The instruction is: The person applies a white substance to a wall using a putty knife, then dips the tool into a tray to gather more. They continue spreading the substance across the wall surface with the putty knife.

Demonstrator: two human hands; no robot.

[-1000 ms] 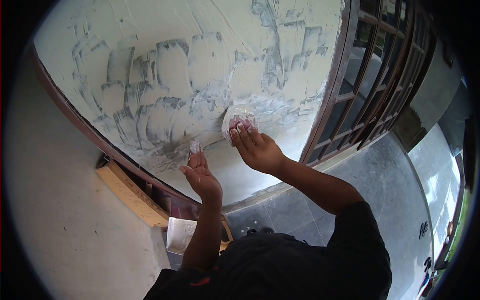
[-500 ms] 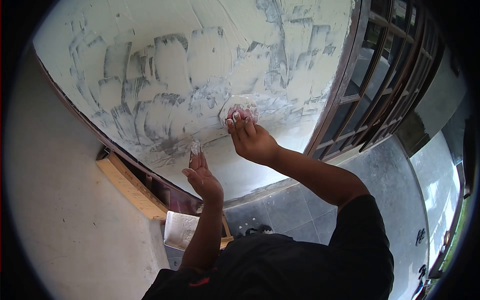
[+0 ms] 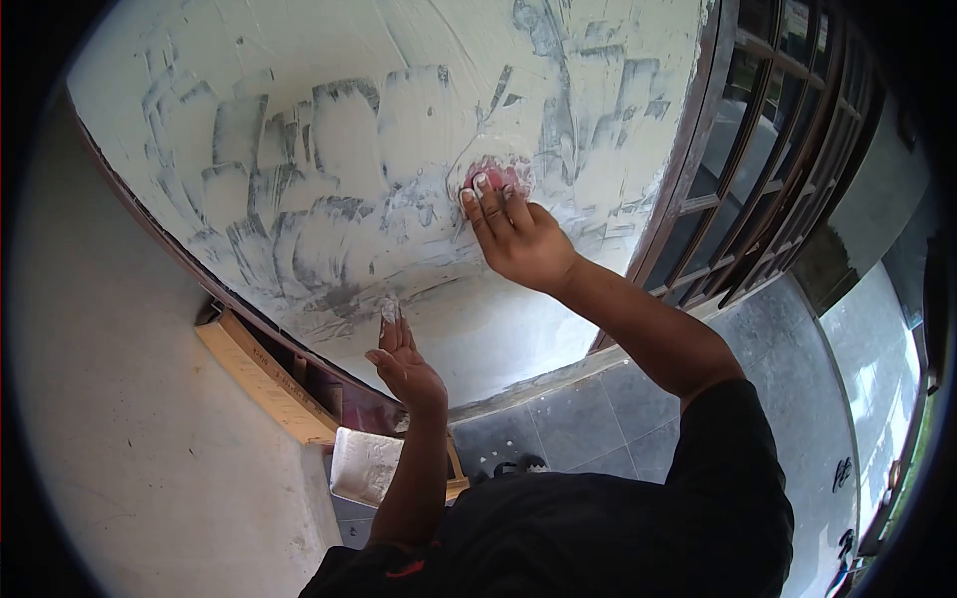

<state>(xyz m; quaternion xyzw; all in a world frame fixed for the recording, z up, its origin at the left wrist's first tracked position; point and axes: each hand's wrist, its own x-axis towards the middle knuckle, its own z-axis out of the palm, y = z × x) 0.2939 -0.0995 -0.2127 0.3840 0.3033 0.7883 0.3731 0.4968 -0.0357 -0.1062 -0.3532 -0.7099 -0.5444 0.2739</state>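
My right hand (image 3: 523, 237) presses a putty spreader (image 3: 510, 161) flat against the wall (image 3: 419, 110), fingers bent over its reddish middle. White paste smears the spreader and my fingertips. Around it the wall carries pale filler with grey patches and broad stroke marks. Lower and to the left, my left hand (image 3: 407, 371) is raised by the wall with fingers stretched upward and thumb apart. It holds nothing, and thick white paste coats its fingertips.
Below my left forearm is a white rectangular tub (image 3: 363, 464) with paste inside. A long wooden piece (image 3: 264, 374) lies along the wall's lower left edge. To the right stands a brown-framed paned window (image 3: 743, 164). Grey floor tiles (image 3: 573, 419) bear white crumbs.
My right hand has slid the spreader up the wall and slightly right, over the filler. My left hand has stayed nearly in place.
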